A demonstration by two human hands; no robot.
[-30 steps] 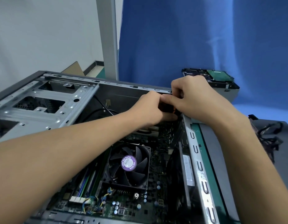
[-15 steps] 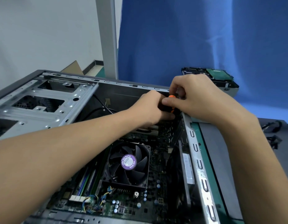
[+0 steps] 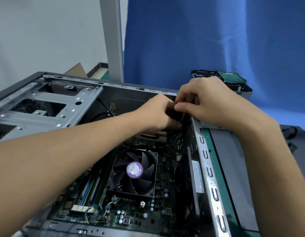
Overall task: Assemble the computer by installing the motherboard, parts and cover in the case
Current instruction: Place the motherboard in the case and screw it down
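Case point(image 3: 45, 115) lies open on its side in front of me, motherboard point(image 3: 167, 170) seated on its floor, black CPU fan point(image 3: 133, 171) with the purple hub label at centre. My two hands meet at the far right corner of the case, just inside the metal edge rail point(image 3: 208, 168). Left hand point(image 3: 158, 112) curled closed around a small black part point(image 3: 172, 112), most of it hidden under my fingers. Right hand point(image 3: 208, 100) pinching narrow at the same spot, fingertips touching the left; an orange bit point(image 3: 179, 103) shows between them, too small to tell what it is. Drive cage point(image 3: 50, 106) sits at far left. A hard drive point(image 3: 230, 79) rests beyond the case, near my right hand, against the blue backdrop point(image 3: 216, 40). Green tabletop point(image 3: 216, 165) strip shows beside the rail.
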